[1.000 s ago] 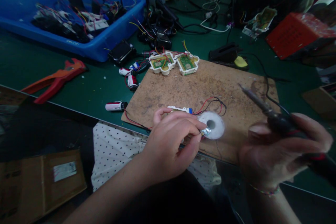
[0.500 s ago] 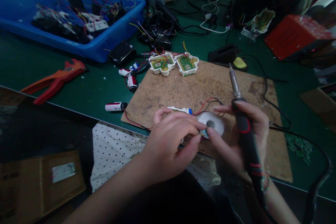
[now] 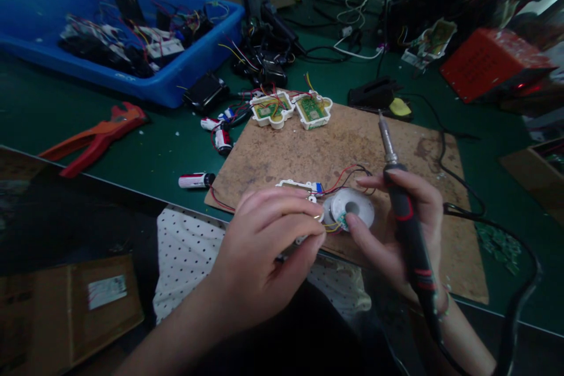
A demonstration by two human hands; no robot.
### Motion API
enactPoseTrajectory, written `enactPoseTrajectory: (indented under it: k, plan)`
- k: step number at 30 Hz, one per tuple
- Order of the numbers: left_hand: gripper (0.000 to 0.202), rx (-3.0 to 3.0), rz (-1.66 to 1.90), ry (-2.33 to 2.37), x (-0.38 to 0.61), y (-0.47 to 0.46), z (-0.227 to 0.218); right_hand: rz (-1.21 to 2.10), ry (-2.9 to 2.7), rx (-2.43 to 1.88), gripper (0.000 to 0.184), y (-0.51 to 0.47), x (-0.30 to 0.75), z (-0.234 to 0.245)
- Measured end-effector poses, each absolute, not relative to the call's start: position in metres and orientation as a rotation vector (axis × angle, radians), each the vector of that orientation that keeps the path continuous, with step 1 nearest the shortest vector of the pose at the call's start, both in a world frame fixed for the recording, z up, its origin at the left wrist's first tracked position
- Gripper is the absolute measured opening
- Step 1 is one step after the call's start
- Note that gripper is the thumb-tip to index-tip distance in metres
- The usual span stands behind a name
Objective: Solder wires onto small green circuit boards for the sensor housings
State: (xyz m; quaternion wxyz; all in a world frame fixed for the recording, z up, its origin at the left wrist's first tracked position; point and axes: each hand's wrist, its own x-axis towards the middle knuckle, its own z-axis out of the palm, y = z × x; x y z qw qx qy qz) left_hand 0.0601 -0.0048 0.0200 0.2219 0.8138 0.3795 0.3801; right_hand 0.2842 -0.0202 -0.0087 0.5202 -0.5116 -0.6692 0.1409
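Note:
My left hand [image 3: 264,247] is closed in a pinch over the near edge of the brown work board [image 3: 304,153], holding thin wires that run to a small white part. My right hand [image 3: 396,229] grips a black and red soldering iron [image 3: 405,217] with its tip pointing up and away, while its fingers also touch a tiny green board [image 3: 341,224] beside a white solder spool [image 3: 352,208]. Red and black wires [image 3: 348,173] loop behind the spool.
Two white housings with green circuit boards [image 3: 291,108] lie at the board's far edge. A blue bin [image 3: 176,79] of wired parts stands far left, with orange cutters [image 3: 94,138], loose batteries [image 3: 196,180], a red box [image 3: 489,61] far right, and cables.
My right hand brought the soldering iron from the right in to the spool and turned it upright. My left hand has drawn slightly back to the left, pulling the wires away from the spool.

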Motion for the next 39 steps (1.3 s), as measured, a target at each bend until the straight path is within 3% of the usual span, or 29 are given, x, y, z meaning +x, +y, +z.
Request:
enactPoseTrajectory:
  k: [39]
  plan:
    - [0.007, 2.26, 1.134, 1.024, 0.088, 0.005, 0.006, 0.324, -1.628, -1.205, 0.079, -0.021, 0.286, -0.011]
